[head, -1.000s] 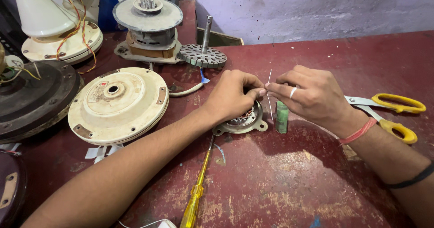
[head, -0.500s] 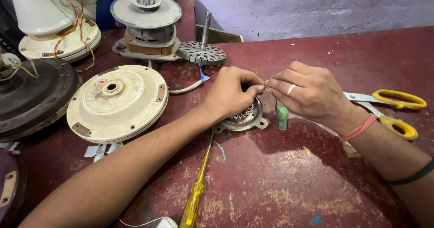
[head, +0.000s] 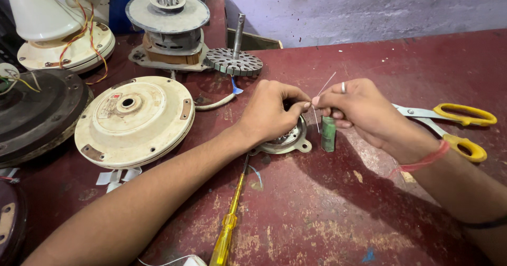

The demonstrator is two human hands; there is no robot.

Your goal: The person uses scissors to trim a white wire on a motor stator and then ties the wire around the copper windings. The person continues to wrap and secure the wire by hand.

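My left hand (head: 272, 113) and my right hand (head: 356, 109) meet above a small round metal motor part (head: 288, 139) on the red table (head: 327, 208). Both pinch a thin pale wire (head: 323, 86) between thumb and fingertips, its end sticking up and to the right. A small green cylinder (head: 328, 134) stands upright just under my right hand, beside the motor part. My right hand wears a ring and a red wrist thread.
Yellow-handled scissors (head: 454, 123) lie at the right. A yellow screwdriver (head: 228, 229) lies under my left forearm. A cream fan cover (head: 134, 119), a dark round housing (head: 37, 115), a fan motor (head: 169, 26), a toothed rotor with shaft (head: 234, 60) and a white wired fan body (head: 58, 28) stand at left and back.
My hands have risen slightly off the motor part and drawn the wire up between them; the view has shifted a little.
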